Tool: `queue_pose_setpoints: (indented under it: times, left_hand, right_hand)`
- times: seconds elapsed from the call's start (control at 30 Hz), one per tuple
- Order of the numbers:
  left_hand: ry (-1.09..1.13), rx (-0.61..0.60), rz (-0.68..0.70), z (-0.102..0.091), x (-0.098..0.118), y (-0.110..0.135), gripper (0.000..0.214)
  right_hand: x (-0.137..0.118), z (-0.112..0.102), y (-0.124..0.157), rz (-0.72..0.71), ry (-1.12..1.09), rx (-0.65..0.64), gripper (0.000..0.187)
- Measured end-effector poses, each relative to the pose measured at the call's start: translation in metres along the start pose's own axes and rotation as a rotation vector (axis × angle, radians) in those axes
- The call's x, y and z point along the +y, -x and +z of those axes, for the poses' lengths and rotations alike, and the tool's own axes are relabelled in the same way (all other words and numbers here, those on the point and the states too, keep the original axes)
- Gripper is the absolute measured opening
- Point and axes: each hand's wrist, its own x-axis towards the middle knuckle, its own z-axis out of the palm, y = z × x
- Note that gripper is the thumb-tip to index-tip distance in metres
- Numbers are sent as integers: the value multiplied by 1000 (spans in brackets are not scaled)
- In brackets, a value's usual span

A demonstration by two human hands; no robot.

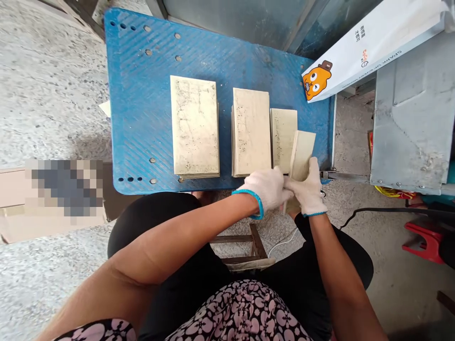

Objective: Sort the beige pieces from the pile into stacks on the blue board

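My right hand (pixel 310 192), in a white glove with a blue cuff, grips a narrow stack of pale, thin rectangular boards (pixel 304 147). The stack leans at the table's front right edge, and its lower end hangs below the hand. My left hand (pixel 266 188), gloved the same way, is closed beside the stack's lower left side; its fingertips almost meet my right thumb, and what they hold is hidden. Just left of the gripped boards lies a low pile of boards (pixel 284 137). A taller pile (pixel 251 130) is behind my left hand, and a wide pile (pixel 195 128) lies farther left.
The piles lie on a ribbed blue plastic table (pixel 138 104) with holes. A white printed bag or box (pixel 362 52) overhangs its back right corner. Grey metal sheeting (pixel 414 113) stands to the right, a red stool (pixel 424 241) below it. A wooden frame (pixel 258 244) is between my legs.
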Motion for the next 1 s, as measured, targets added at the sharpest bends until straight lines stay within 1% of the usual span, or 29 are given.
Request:
queue_pose_setpoints:
  times: [0.1, 0.17, 0.27, 0.33, 0.37, 0.5, 0.67, 0.8, 0.93, 1.0]
  left_hand:
    - [-197, -82, 56, 10, 2, 12, 44]
    - [-298, -173, 109, 18, 4, 18, 36]
    - [-398, -323, 153, 27, 6, 24, 37]
    - [-409, -384, 165, 31, 6, 25, 40]
    - [-400, -384, 168, 33, 6, 25, 41]
    - [-337, -297, 140, 41, 5, 23, 41]
    - [-328, -346, 88, 59, 4, 14, 44]
    - [-232, -285, -11, 73, 2, 9, 42]
    - [-211, -285, 7, 80, -1, 8, 42]
    - [-212, -291, -7, 82, -2, 7, 42]
  right_hand:
    - [-21, -2, -31, 107, 97, -5, 128]
    - [-33, 2, -50, 115, 136, -7, 129]
    - [-46, 16, -71, 96, 163, -7, 129]
    - [-52, 27, -81, 86, 182, -3, 128]
    - [-54, 31, -85, 82, 190, -3, 128]
    - [-59, 42, -98, 88, 210, 2, 125]
    - [-62, 48, -109, 117, 233, 15, 125]
    - [-62, 54, -113, 102, 228, 36, 125]
    - [-62, 60, -116, 106, 260, 38, 124]
    - [-61, 62, -118, 114, 268, 32, 123]
